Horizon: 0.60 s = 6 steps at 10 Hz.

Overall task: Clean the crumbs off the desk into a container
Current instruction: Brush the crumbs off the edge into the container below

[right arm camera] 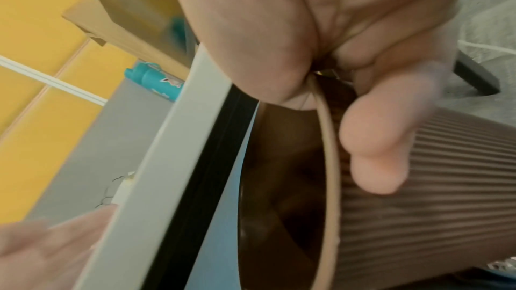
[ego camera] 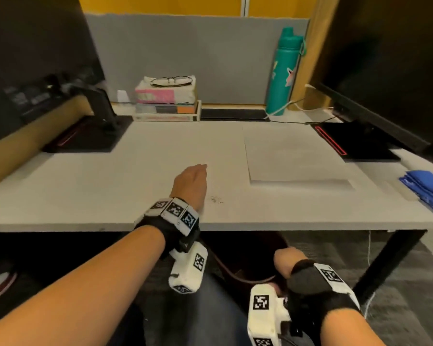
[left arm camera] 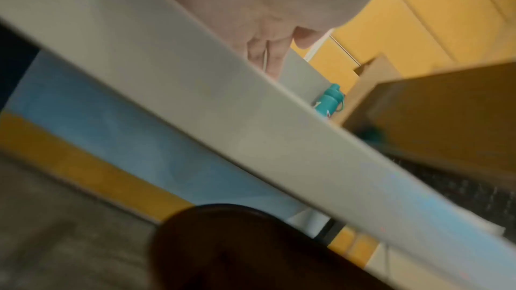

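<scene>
A small scatter of dark crumbs lies on the grey desk near its front edge. My left hand rests on the desk just left of the crumbs, its side down and fingers fairly straight, holding nothing. Below the desk edge, my right hand grips the rim of a brown ribbed bin, thumb inside and fingers outside. The bin's mouth sits under the front edge, beneath the crumbs. It shows as a dark blurred shape in the left wrist view.
A sheet of paper lies on the desk's right half, with a folded blue cloth at the right edge. Monitors stand on both sides. Stacked books with glasses and a teal bottle line the back. A black desk leg stands right of the bin.
</scene>
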Motion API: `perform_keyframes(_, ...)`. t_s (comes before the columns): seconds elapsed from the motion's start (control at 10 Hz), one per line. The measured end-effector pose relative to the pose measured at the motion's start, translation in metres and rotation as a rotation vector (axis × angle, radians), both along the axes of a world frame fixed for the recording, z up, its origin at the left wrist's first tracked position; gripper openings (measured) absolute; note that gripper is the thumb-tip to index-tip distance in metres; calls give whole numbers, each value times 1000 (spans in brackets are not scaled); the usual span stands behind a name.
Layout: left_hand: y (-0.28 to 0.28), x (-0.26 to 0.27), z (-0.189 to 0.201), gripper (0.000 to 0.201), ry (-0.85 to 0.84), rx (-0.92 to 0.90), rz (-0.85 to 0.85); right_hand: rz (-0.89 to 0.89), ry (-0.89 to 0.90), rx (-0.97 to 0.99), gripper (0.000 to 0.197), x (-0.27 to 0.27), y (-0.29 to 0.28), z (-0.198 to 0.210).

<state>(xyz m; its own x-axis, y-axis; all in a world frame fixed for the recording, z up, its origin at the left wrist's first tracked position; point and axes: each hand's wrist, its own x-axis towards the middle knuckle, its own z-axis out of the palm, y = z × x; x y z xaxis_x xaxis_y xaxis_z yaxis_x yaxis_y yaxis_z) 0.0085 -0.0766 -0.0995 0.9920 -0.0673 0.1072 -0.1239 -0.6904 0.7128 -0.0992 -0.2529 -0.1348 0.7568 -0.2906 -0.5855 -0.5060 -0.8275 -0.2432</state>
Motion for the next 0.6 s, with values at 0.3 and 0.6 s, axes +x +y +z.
perform_keyframes(0.3,-6,-22,1,49,95,657,-336,-119,-19,185,44,1,30,29)
perform_keyframes(0.6,9,-17,16,49,89,641,-232,-594,-166,785,43,-5,22,4)
